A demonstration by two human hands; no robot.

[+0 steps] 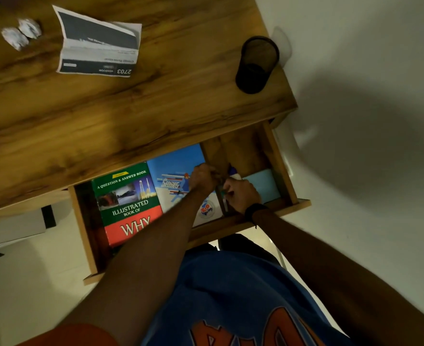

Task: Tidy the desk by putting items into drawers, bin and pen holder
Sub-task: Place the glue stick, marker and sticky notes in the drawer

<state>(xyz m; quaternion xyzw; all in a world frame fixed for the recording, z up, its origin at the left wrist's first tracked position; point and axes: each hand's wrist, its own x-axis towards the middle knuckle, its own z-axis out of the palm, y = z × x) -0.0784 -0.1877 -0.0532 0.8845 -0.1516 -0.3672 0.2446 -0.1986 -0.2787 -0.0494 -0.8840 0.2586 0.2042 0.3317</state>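
Reaching into the open drawer [278,158] at the centre of the frame, both hands meet over its wooden divider. The left hand [202,179] has its fingers curled, and the right hand [241,192], with a dark band at the wrist, is curled too; between them sit small pens or markers [233,174], one with a white body and a dark cap, but blur hides exactly which fingers pinch what. Just right of the right hand a pale blue pad [264,184] lies in the drawer's right compartment. In the left compartment two books lie side by side: a blue book [176,168] partly under the left forearm, and a green and red book [127,203] further left. On the desk [131,108] above, a black mesh pen holder [257,64] stands near the right edge, a folded leaflet [98,43] lies toward the upper left, and two crumpled paper balls [21,32] sit at the far upper left.
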